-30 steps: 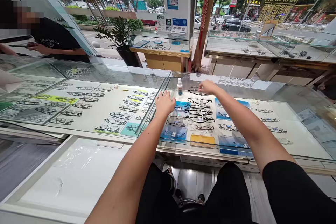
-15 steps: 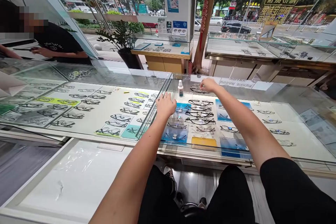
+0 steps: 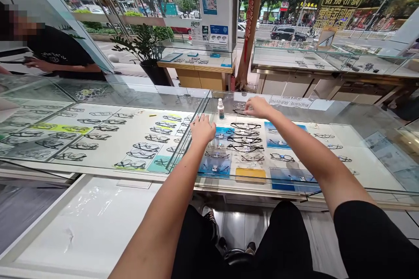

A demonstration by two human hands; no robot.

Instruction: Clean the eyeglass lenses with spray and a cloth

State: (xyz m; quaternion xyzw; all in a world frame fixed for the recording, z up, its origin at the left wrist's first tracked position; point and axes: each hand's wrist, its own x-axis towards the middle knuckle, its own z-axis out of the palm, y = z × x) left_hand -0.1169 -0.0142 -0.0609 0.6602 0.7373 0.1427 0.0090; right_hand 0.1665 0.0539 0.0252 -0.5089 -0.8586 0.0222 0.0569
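My left hand [image 3: 203, 130] rests with its fingers apart on the glass edge where two display cases meet. My right hand [image 3: 258, 107] reaches to the back of the case, its fingers curled in a pinch at a pair of eyeglasses [image 3: 239, 111]; the fingertips partly hide the frame. Between my hands stands a small white bottle [image 3: 221, 110], upright. Nearer to me lies a column of dark eyeglasses [image 3: 245, 140]. Blue display cards [image 3: 214, 170] with eyeglasses on them lie to either side, and a yellow card [image 3: 250, 175] is at the front.
The left display case [image 3: 108, 157] holds many rows of eyeglasses. A white open drawer [image 3: 81, 218] juts out below it. At the far left, a person in a black shirt [image 3: 60, 52] sits behind the counter. A potted plant [image 3: 149, 52] and other showcases [image 3: 196, 62] stand beyond.
The view has shifted slightly, so most things sit a little further left in the picture. My hands keep nearly the same places over the case.
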